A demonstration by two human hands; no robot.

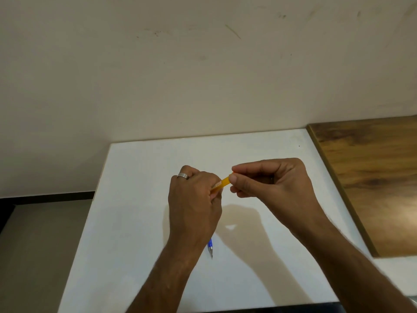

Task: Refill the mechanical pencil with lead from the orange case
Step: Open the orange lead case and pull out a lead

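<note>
At frame centre, our left hand (194, 199) and right hand (270, 179) pinch the orange lead case (222, 184) above the white desk (135, 199); the blue mechanical pencil (210, 247) lies below.

I count two hands of mine in view, my left hand (194, 199) and my right hand (270, 179). Between them is one orange lead case (222, 183), and both have it in their grip. One ring (183, 176) sits on a finger of my left hand. One blue mechanical pencil (210, 247) lies on the one white worktop (135, 222). One wooden board (372, 177) lies beside it.
</note>
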